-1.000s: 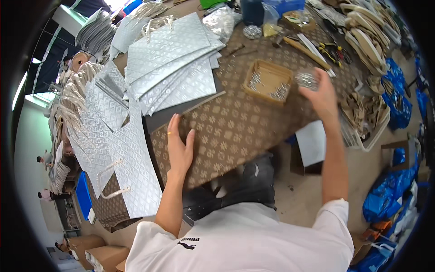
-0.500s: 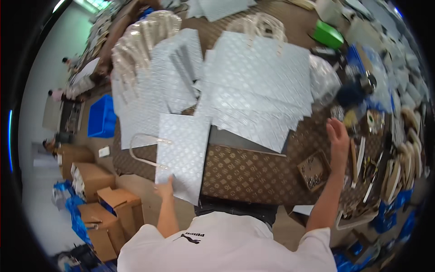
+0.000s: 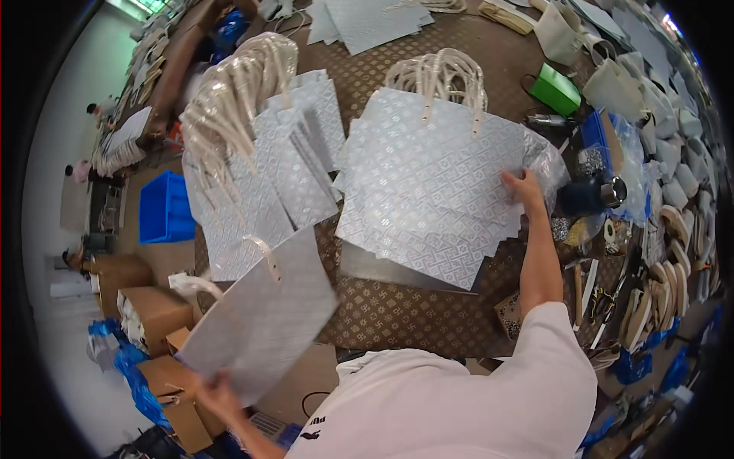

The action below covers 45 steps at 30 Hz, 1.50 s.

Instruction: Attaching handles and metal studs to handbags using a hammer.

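Observation:
My left hand [image 3: 219,399] grips the lower edge of a grey bag panel [image 3: 267,321] with a cream handle [image 3: 264,256]; the panel is tilted off the table's near left side. At the right edge of a fanned stack of silver patterned bag panels [image 3: 428,183], my right hand [image 3: 526,190] has its fingers closed on a panel's edge; the fingertips are partly hidden. Looped cream handles [image 3: 440,76] stick up from this stack's far end. To the left lie more silver panels [image 3: 298,164] and a thick bunch of cream handles [image 3: 241,99].
Right of the stack are a dark bottle [image 3: 592,196], a green box [image 3: 556,89], a clear plastic bag [image 3: 547,164] and scissors [image 3: 604,302]. A small tray of metal bits [image 3: 508,314] is partly behind my right arm. A blue bin [image 3: 167,206] and cardboard boxes [image 3: 157,314] stand at left.
My left hand has moved the handled panel left and toward me, tilting it off the table. My right hand has gone from above the small tray to the silver stack's right edge.

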### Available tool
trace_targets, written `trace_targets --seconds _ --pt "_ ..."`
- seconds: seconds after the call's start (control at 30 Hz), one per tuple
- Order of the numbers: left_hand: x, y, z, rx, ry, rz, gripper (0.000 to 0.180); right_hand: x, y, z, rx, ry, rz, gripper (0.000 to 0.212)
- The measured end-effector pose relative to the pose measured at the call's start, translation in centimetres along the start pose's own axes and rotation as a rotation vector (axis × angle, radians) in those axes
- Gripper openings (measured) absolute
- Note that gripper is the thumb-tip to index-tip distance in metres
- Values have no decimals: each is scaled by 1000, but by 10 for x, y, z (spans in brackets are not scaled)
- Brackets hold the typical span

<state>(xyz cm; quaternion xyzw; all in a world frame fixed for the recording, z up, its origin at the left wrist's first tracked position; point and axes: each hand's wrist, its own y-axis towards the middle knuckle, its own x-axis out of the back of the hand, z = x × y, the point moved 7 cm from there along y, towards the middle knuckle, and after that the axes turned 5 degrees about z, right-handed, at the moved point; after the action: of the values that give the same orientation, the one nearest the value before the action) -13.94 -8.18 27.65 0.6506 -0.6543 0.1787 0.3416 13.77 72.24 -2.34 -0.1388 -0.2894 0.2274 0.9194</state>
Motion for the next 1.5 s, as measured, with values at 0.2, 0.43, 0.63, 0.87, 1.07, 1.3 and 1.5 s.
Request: trace_targets --seconds 0.2,0.43,0.63,0.87,1.07,1.3,1.5 --pt "-27 167 -193 -217 -220 338 45 -21 -12 34 155 -90 82 73" --pt "-415 200 -241 -97 -335 919 54 -30 4 -27 173 45 -26 71" --pt "-586 165 -163 63 -127 1151 65 -26 18 -24 -31 -74 65 68" --pt "-610 174 -121 54 -91 1108 102 -46 39 -65 -216 300 241 60" --pt "-588 139 -106 271 -328 1235 88 -25 -3 -23 -303 254 85 66" --pt "-584 157 -98 531 -380 1389 81 -26 1 -19 -294 138 393 65" --pt "-580 155 -102 630 -466 1453 79 -58 1 -6 -171 498 434 76"
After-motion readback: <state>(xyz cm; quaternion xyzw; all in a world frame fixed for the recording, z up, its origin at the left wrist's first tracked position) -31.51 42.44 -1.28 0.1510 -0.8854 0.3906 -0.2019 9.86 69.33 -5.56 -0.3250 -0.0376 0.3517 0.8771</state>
